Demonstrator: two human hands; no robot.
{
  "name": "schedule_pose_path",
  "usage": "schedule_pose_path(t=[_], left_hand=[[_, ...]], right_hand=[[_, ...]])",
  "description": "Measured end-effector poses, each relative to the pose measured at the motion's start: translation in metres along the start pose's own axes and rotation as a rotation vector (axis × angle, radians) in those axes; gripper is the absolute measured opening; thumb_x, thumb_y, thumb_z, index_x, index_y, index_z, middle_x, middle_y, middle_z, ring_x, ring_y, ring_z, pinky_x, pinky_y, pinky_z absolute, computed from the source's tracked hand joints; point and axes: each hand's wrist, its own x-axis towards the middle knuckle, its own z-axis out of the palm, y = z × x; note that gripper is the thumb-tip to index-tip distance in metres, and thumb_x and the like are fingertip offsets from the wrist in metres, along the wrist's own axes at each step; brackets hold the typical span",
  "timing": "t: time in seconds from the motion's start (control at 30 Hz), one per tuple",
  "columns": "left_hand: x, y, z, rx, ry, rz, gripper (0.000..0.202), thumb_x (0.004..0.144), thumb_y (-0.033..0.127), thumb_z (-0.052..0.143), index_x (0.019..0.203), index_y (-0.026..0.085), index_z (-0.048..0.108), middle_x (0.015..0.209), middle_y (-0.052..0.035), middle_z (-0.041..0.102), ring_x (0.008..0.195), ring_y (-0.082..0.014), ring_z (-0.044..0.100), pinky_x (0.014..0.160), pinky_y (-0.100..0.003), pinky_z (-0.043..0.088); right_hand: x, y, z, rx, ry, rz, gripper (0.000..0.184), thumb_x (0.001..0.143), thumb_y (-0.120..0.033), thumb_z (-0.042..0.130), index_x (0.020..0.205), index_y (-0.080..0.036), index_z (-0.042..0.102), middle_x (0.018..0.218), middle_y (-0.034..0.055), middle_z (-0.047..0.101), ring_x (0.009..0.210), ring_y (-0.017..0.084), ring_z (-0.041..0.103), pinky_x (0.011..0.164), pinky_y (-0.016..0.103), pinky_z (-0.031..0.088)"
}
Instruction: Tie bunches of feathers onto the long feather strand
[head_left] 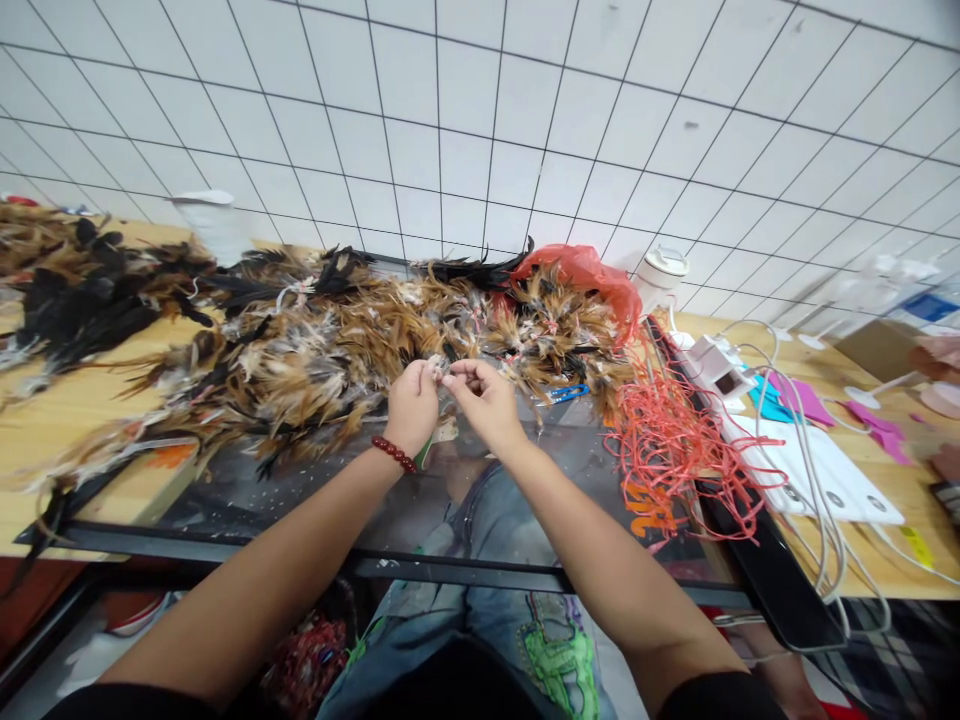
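My left hand [412,405] is closed on a small bunch of feathers, whose pale, knotted end [436,368] shows at the fingertips. Close against it, my right hand [486,403] makes a pinch; what lies between its thumb and finger is too small to make out. Just beyond both hands spreads a large pile of feathers [330,350], mostly brown with black and whitish ones. Pink ties show on several bunches. A blue-handled tool [566,394], perhaps small snips, lies to the right of my right hand.
Tangled pink-red string [675,440] and a red plastic bag [585,280] are at the right. Beyond them are a black bar [780,590], white cables [817,480], a white flat device [825,475] and a lidded cup [664,270]. A dark glossy panel [300,500] lies in front.
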Motion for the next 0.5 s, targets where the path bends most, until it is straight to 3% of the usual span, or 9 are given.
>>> schedule_pose_path(t=[0.17, 0.4, 0.5], left_hand=[[-0.007, 0.014, 0.001, 0.202, -0.053, 0.174, 0.021, 0.081, 0.014, 0.057, 0.060, 0.019, 0.057, 0.055, 0.0015, 0.050, 0.056, -0.0132, 0.042, 0.056, -0.023, 0.029], [-0.011, 0.018, 0.000, 0.211, -0.172, 0.221, 0.026, 0.084, 0.022, 0.055, 0.058, 0.019, 0.055, 0.052, 0.0024, 0.046, 0.054, -0.0128, 0.039, 0.054, -0.023, 0.029], [-0.011, 0.015, -0.001, 0.159, -0.203, 0.177, 0.024, 0.083, 0.025, 0.058, 0.060, 0.018, 0.057, 0.053, 0.0023, 0.046, 0.054, -0.0125, 0.039, 0.052, -0.022, 0.029]], right_hand=[[-0.001, -0.003, -0.001, -0.021, -0.002, -0.055, 0.019, 0.080, -0.037, 0.063, 0.087, -0.019, 0.066, 0.083, 0.0013, 0.066, 0.067, 0.011, 0.054, 0.067, 0.024, 0.047], [0.002, -0.003, -0.007, -0.027, 0.025, -0.083, 0.015, 0.081, -0.033, 0.060, 0.079, -0.019, 0.064, 0.077, 0.0003, 0.063, 0.070, 0.012, 0.056, 0.068, 0.024, 0.047], [0.003, -0.002, -0.008, 0.007, 0.020, -0.081, 0.015, 0.081, -0.033, 0.061, 0.078, -0.018, 0.063, 0.077, 0.0003, 0.063, 0.070, 0.012, 0.057, 0.069, 0.024, 0.047]])
